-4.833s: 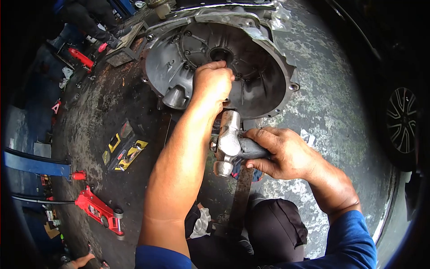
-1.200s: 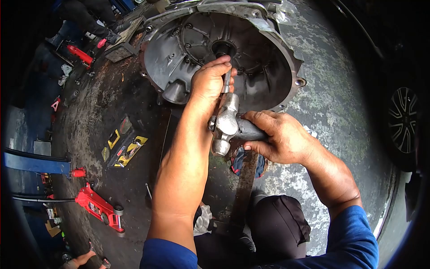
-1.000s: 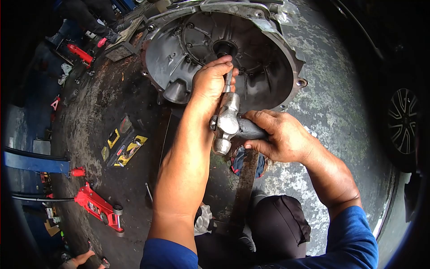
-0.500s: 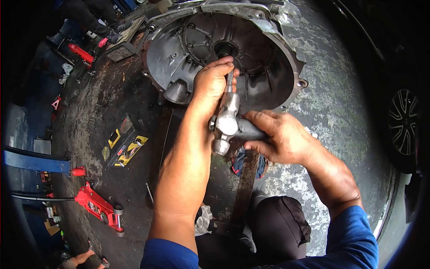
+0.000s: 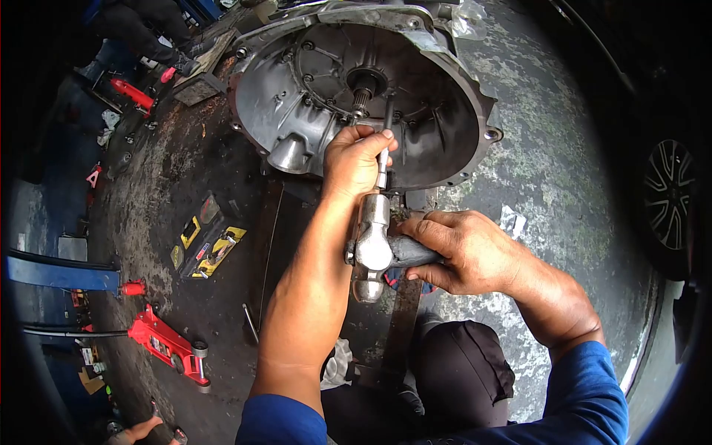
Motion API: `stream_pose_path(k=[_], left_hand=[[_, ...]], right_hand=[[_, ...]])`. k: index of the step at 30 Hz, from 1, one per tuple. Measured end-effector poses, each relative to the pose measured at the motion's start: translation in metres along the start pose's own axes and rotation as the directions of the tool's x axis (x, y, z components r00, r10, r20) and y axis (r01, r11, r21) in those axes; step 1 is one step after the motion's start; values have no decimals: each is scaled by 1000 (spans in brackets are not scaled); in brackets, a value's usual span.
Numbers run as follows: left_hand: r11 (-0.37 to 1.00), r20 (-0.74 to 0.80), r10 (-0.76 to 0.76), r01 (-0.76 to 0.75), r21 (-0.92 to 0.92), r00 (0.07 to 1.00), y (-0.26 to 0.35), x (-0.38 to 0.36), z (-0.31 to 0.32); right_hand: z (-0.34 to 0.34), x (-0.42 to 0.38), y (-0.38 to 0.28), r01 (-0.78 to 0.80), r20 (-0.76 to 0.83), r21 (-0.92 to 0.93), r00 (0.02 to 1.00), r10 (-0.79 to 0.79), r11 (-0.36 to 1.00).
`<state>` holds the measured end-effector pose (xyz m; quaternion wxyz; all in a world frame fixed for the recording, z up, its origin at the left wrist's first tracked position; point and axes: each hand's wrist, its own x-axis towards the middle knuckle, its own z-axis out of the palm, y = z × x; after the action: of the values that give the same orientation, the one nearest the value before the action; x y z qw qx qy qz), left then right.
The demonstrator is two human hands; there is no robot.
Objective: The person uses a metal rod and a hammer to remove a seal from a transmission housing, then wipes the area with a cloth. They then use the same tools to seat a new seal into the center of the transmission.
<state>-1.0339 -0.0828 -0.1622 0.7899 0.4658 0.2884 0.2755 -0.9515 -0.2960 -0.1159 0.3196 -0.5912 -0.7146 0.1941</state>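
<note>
Gripping a metal rod (image 5: 383,169), your left hand (image 5: 356,159) is closed about it, thumb laid along the shank; the rod's far end points up into the open mouth of the bell-shaped housing (image 5: 278,111), just to the right of the splined shaft (image 5: 362,98) that stands out from its centre; whether that end touches the metal inside, I cannot tell. Your right hand (image 5: 463,252) is wrapped around the dark handle of the ball-peen hammer (image 5: 373,248), close up behind the head; the hammer's flat face is turned toward the near end of the rod and sits right by it, though contact is hard to make out, while the rounded peen points back toward you; your left forearm (image 5: 308,297) passes just beside the head.

Below the hammer, a narrow beam (image 5: 401,322) runs back toward your dark-trousered knee (image 5: 460,371); a red-and-blue cloth (image 5: 427,288) shows in part near your right hand; a pale rag (image 5: 337,363) lies beside your left forearm. Out to your left, on the stained floor (image 5: 538,148), sit a yellow-and-dark tool case (image 5: 209,241) and, nearer you, a red floor jack (image 5: 165,341); farther off, another person's trousered legs (image 5: 144,33) show; well apart to your right stands a spoked wheel (image 5: 670,193).
</note>
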Motion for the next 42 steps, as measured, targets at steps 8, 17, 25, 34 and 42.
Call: stream_pose_path(k=[8, 17, 25, 34, 42], left_hand=[[981, -1, -146, 144, -130, 989, 5, 17, -6], [979, -13, -172, 170, -112, 985, 16, 21, -1], [984, -60, -175, 173, -42, 983, 21, 23, -1], [980, -48, -198, 199, 18, 979, 27, 26, -4], [983, -80, -152, 159, 93, 985, 28, 25, -1]], right_hand=[[2, -6, 2, -39, 8, 0, 999, 39, 999], [3, -6, 4, -65, 12, -8, 998, 65, 998], [5, -4, 7, -40, 6, -11, 999, 40, 999], [0, 6, 9, -82, 12, 24, 997, 81, 996], [1, 11, 13, -70, -4, 26, 998, 70, 997]])
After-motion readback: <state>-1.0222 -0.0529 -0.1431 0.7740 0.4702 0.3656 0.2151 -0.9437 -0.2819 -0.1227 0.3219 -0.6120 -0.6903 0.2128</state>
